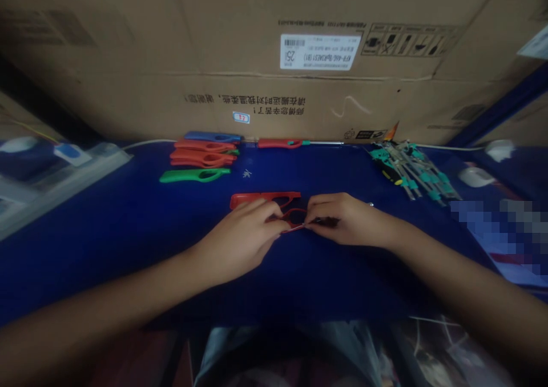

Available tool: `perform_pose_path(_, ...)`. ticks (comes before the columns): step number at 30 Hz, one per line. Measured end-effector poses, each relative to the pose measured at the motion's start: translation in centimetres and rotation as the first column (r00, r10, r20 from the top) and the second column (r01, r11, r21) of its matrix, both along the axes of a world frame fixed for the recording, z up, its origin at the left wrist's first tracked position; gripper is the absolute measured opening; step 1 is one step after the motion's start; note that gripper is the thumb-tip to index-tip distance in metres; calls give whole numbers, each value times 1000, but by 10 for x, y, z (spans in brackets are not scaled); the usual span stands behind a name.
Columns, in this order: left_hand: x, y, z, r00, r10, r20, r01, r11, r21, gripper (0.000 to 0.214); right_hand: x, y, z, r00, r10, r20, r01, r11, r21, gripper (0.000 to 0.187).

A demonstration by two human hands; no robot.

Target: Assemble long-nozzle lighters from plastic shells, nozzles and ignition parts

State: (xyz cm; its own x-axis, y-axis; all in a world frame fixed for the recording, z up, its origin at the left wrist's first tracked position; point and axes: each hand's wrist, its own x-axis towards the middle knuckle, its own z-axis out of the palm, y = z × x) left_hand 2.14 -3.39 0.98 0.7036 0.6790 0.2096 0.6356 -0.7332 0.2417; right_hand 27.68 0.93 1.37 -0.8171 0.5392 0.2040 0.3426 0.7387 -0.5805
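Note:
Near the middle of the blue table, my left hand is closed around a red lighter handle, whose looped trigger opening sticks out to the right. My right hand meets it from the right, thumb and fingers pinched at the front end of the handle. What those fingertips hold is hidden. Just behind my left hand lies another red lighter handle, partly covered by the knuckles. A small shiny tip shows beyond my right hand; I cannot tell what it belongs to.
At the back left lie several red lighter handles, a blue handle and a green handle. A red lighter with a metal rod rests against the cardboard. Metal rods with green parts are piled right, beside a yellow-black tool.

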Motion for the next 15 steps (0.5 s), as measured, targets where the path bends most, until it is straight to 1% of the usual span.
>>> perform_pose_path(4, 0, 0, -1, 1000, 8, 6, -8, 1000, -14, 29, -1, 1, -1, 1000, -20, 9, 19, 1000, 24, 10)
perform_pose_path(9, 0, 0, -1, 1000, -1, -12, 1, 1000, -9, 34, -2, 3, -3, 999, -36, 16, 36, 999, 34, 9)
perform_pose_path(11, 0, 1, -1, 1000, -10, -19, 11, 1000, 2, 37, -2, 3, -4, 998, -68, 17, 68, 998, 19, 8)
perform_pose_path(15, 0, 1, 0, 999, -20, -30, 21, 1000, 23, 38, -4, 4, -5, 988, -152, 6, 152, 987, -54, 3)
